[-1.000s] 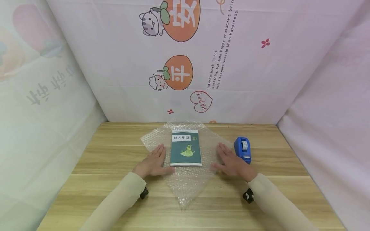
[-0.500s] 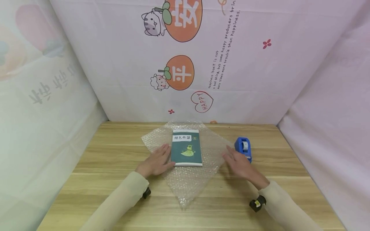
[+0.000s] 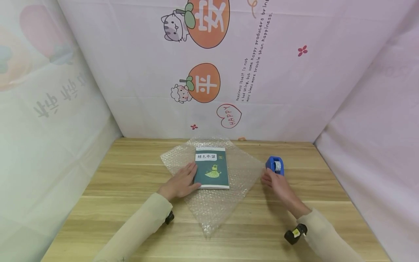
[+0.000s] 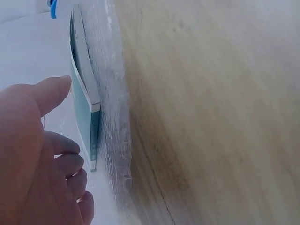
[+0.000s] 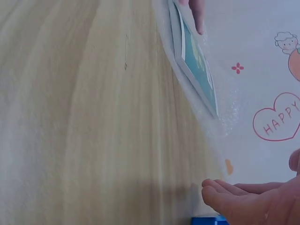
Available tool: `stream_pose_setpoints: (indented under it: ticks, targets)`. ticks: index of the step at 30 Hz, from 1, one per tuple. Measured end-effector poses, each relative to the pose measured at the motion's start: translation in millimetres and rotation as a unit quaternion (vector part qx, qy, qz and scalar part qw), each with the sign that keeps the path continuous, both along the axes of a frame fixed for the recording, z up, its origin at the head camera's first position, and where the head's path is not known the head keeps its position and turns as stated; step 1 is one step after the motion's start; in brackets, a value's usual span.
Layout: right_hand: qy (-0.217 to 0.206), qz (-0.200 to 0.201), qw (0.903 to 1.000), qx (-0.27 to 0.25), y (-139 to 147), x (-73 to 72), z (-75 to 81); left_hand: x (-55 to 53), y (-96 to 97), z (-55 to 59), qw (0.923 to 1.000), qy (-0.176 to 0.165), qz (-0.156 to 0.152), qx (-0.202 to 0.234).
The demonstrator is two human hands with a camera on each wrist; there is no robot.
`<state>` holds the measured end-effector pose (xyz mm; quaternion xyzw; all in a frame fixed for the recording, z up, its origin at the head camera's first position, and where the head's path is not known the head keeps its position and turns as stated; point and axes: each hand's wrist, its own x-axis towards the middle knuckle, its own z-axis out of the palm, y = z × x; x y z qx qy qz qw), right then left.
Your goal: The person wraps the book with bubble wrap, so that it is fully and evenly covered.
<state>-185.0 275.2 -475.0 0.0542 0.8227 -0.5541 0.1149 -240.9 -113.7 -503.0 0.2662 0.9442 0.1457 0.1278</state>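
Loose-fingered L hand (image 3: 180, 182) at left edge of book (image 3: 213, 172), ctr frame; R hand (image 3: 277, 185), also relaxed, by tape disp. (image 3: 271, 162), ctr-right.

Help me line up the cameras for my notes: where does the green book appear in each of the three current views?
Head: the green book lies just below the picture's middle, cover up.
Left wrist: the green book is left of centre, seen nearly edge-on.
Right wrist: the green book is in the upper part, right of centre, reaching the top edge.
Shared landmark: the bubble wrap beneath it.
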Motion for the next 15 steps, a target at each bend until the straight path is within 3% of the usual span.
stream_pose_setpoints:
  ticks: [5,8,15]
  targets:
    - [-0.039,-0.021,0.9907,-0.129,1,-1.0,-5.9,-0.5,1.8,0.3,1.0,-0.005,0.001,0.003]
    - [-0.056,-0.032,0.9751,-0.212,0,-0.9,-8.9,-0.5,2.3,0.6,0.9999,-0.009,0.001,0.007]
    - [-0.073,-0.071,0.9404,-0.324,-7,-4.0,-16.6,-2.2,4.0,-2.7,0.9998,-0.017,0.004,-0.006]
